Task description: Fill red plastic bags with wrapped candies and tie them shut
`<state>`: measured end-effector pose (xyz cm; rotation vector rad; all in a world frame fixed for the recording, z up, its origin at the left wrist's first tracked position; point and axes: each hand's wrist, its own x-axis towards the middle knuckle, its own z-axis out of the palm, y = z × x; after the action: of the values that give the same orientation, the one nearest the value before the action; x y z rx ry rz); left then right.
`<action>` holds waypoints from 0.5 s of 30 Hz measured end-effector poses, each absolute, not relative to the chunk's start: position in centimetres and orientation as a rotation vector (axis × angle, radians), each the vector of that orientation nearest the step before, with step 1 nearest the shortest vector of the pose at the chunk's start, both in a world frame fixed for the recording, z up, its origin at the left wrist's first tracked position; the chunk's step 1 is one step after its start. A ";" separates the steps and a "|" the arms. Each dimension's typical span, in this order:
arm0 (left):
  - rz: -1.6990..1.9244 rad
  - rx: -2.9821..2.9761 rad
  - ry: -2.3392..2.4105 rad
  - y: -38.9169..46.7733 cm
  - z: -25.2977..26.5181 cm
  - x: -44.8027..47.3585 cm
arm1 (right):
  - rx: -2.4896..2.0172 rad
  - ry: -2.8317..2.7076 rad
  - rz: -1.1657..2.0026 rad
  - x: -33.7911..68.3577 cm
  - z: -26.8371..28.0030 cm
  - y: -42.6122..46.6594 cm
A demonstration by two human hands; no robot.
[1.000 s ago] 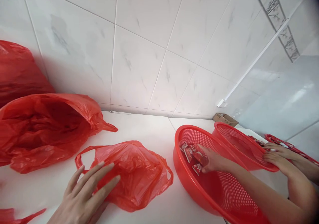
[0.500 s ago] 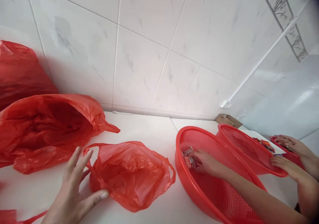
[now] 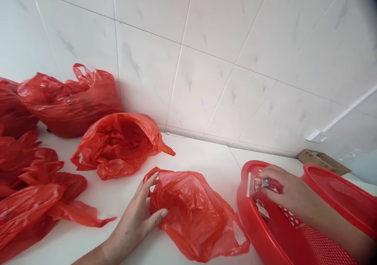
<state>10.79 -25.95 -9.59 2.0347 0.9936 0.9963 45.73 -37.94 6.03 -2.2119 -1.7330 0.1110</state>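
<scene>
My left hand [image 3: 132, 214] is at the near-left edge of an opened red plastic bag [image 3: 200, 218], fingers and thumb spread apart and touching its rim and handle. Its mouth faces up towards me, and no contents show inside. On the right, my right hand [image 3: 284, 186] reaches over the left rim of a red perforated basket [image 3: 253, 225], closed on a small shiny printed packet [image 3: 272, 185]. The fingers partly hide the packet. Another small packet [image 3: 262, 208], with a pale label, lies in the basket below the hand.
Another open red bag [image 3: 118, 143] lies behind, with full red bags [image 3: 79, 103] against the tiled wall. Crumpled red bags [image 3: 35, 206] cover the table's left side. A second red basket [image 3: 344, 190] and a cardboard box [image 3: 321, 161] stand at right.
The view has swung left, bringing more red bags in and leaving another person's hands out of sight. My right hand has risen with the packet towards the basket's rim.
</scene>
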 end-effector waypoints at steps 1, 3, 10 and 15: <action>0.991 2.044 0.985 -26.1 -9.5 10.8 | -2.131 -1.789 0.161 43.9 6.5 -37.6; 0.989 2.058 0.955 -26.2 -9.4 10.8 | -2.004 -1.956 0.306 39.8 6.7 -36.9; 1.006 1.981 0.778 -26.9 -8.9 10.2 | -1.782 -2.113 0.633 31.5 2.8 -32.7; 1.031 1.983 0.712 -26.9 -9.2 9.8 | -1.969 -1.868 0.470 33.9 5.3 -32.0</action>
<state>9.77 -26.86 -9.18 1.9826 0.7117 1.0308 33.90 -32.02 5.28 -1.9693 -1.8683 0.4697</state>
